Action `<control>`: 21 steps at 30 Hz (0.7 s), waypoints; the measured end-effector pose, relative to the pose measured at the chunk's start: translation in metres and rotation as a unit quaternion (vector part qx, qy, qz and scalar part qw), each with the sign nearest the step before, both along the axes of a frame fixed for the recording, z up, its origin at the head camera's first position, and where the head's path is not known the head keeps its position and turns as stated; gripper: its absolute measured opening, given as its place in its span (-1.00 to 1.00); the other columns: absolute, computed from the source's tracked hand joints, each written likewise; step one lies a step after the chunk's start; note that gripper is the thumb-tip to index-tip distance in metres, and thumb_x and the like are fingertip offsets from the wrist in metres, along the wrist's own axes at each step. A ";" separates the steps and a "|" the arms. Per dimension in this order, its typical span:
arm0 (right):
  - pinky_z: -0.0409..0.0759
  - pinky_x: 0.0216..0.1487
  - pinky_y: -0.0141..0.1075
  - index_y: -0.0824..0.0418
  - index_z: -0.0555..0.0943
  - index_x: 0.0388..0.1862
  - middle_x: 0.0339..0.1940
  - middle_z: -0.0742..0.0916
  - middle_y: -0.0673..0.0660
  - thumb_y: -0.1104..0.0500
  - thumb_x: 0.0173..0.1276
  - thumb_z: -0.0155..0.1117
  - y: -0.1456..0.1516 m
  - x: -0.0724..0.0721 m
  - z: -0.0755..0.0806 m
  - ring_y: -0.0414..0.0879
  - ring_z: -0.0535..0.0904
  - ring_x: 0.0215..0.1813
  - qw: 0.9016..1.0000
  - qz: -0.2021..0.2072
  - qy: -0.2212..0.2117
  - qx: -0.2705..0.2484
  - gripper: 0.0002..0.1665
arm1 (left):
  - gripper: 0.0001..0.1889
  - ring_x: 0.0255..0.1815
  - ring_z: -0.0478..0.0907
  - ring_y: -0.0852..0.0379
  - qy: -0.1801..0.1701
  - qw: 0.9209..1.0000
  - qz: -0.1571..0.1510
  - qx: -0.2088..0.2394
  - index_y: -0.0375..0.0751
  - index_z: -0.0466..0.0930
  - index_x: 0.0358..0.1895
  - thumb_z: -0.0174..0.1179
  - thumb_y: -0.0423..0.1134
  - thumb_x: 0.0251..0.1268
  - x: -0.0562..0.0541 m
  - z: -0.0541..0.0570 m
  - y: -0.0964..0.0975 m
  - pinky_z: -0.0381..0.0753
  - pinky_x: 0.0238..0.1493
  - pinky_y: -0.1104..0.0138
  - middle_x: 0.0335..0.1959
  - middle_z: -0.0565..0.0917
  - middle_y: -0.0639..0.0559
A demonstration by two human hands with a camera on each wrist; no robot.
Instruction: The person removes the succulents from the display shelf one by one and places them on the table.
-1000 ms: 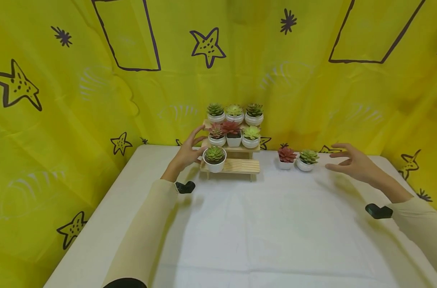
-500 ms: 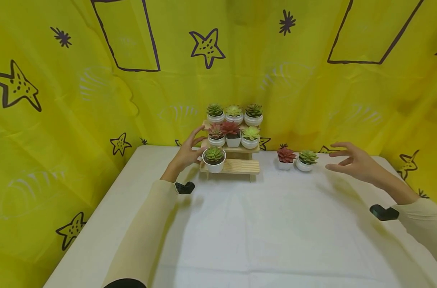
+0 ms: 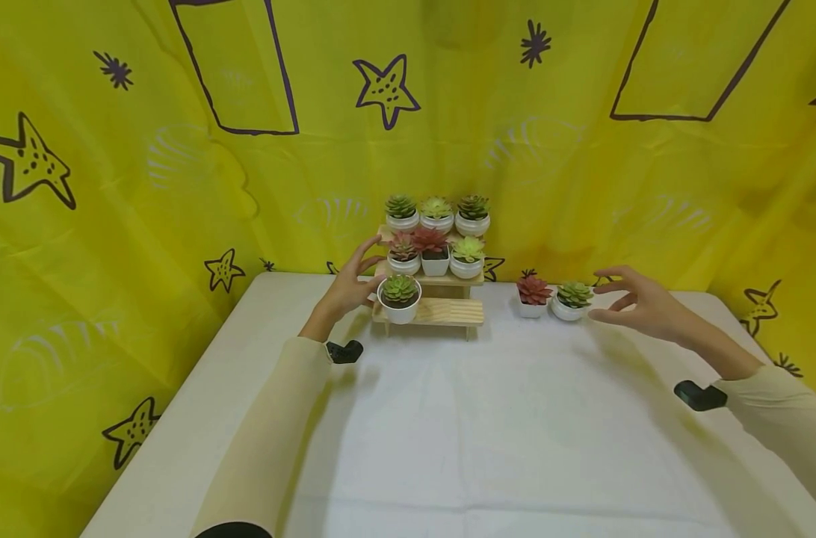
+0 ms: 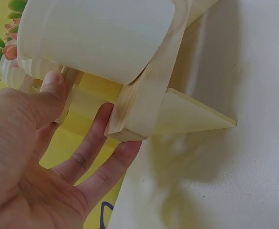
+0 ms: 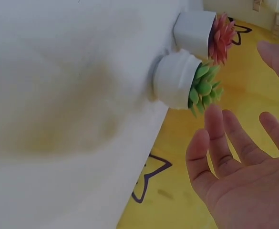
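Note:
A three-step wooden plant stand [image 3: 448, 311] stands at the back of the table, carrying small potted succulents. On its lowest step, at the left end, sits a green succulent in a white pot [image 3: 400, 300]. My left hand [image 3: 346, 290] rests its fingertips against the stand's left side; the left wrist view shows fingers [image 4: 115, 164] touching the end of a wooden step. To the right, a red succulent in a square pot [image 3: 533, 297] and a green succulent in a round pot [image 3: 572, 301] stand side by side. My right hand [image 3: 643, 305] hovers just right of the green one, fingers spread, holding nothing.
Three green succulents [image 3: 437, 214] line the top step. The middle step bears two reddish succulents [image 3: 431, 250] and a light green one [image 3: 468, 256]. A yellow patterned curtain [image 3: 314, 164] hangs close behind the white table [image 3: 515, 433].
My right hand has moved left, closer to the round-potted green succulent. My left hand stays at the stand, and the pots have not moved.

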State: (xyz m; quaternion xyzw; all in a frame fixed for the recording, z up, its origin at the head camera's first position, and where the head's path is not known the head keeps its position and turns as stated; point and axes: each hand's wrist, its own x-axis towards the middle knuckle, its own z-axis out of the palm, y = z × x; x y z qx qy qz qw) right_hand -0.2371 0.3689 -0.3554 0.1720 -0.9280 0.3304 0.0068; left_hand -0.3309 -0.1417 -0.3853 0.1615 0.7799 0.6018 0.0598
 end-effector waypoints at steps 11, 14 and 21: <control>0.63 -0.11 -0.42 0.29 0.24 0.54 0.30 0.58 0.46 0.20 0.39 0.46 -0.027 -0.005 0.004 0.02 0.71 -0.01 0.999 0.037 -0.006 -0.028 -0.14 | -0.20 -0.08 0.72 -0.29 0.015 1.000 -0.003 -0.002 0.47 0.04 0.62 0.14 -0.36 0.56 0.001 -0.002 0.001 0.75 -0.28 -0.04 0.55 0.32 -0.13; 0.63 -0.08 -0.43 0.29 0.24 0.54 0.32 0.56 0.45 0.20 0.41 0.44 -0.038 -0.004 0.007 0.03 0.71 -0.01 0.998 0.047 -0.012 -0.043 -0.15 | -0.20 -0.11 0.72 -0.26 0.013 1.000 -0.007 0.003 0.46 0.04 0.62 0.14 -0.36 0.56 0.001 -0.002 0.000 0.75 -0.31 0.00 0.55 0.32 -0.14; 0.66 -0.08 -0.40 0.28 0.26 0.53 0.29 0.59 0.43 0.23 0.40 0.44 -0.065 -0.007 0.014 0.08 0.71 -0.02 0.994 0.083 -0.003 -0.071 -0.18 | -0.19 0.01 0.68 -0.37 0.002 1.000 -0.021 0.016 0.40 0.02 0.64 0.14 -0.39 0.55 0.001 0.001 -0.002 0.75 -0.28 -0.06 0.57 0.29 -0.15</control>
